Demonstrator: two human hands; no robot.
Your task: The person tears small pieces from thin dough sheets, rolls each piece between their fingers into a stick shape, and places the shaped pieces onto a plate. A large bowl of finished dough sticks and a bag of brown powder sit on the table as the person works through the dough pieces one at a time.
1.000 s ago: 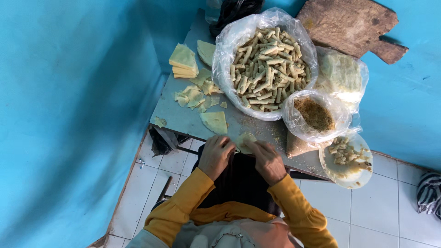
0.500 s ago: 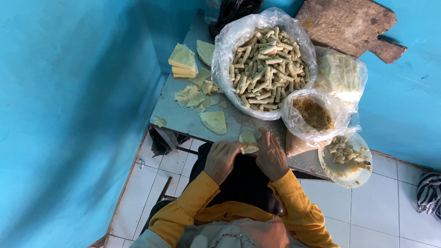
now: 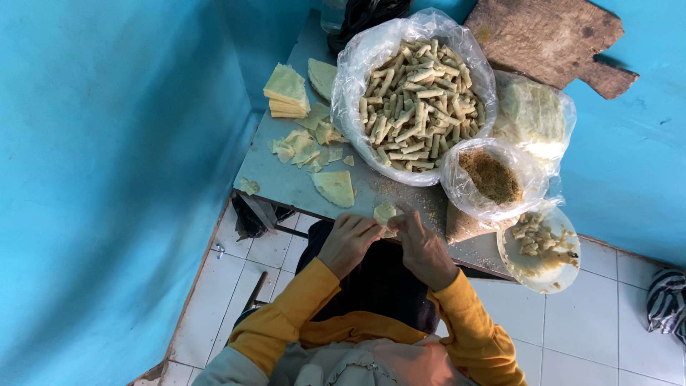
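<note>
The table (image 3: 286, 182), grey and dusted with crumbs, stands against blue walls (image 3: 107, 143) over a white tiled floor (image 3: 593, 329). At its 12 o'clock sits a big bag of rolls (image 3: 414, 93). Both hands, left (image 3: 348, 241) and right (image 3: 423, 246), pinch one wrapper (image 3: 384, 213) at the table's 6 o'clock edge; rolling it evenly and tightly would likely work best

Single head camera, high above the desk (image 3: 286, 182), looking steeply down, desk's far edge toward top of frame

Grey table (image 3: 286, 182), wrappers (image 3: 334, 187), bagged rolls (image 3: 414, 93)
</note>
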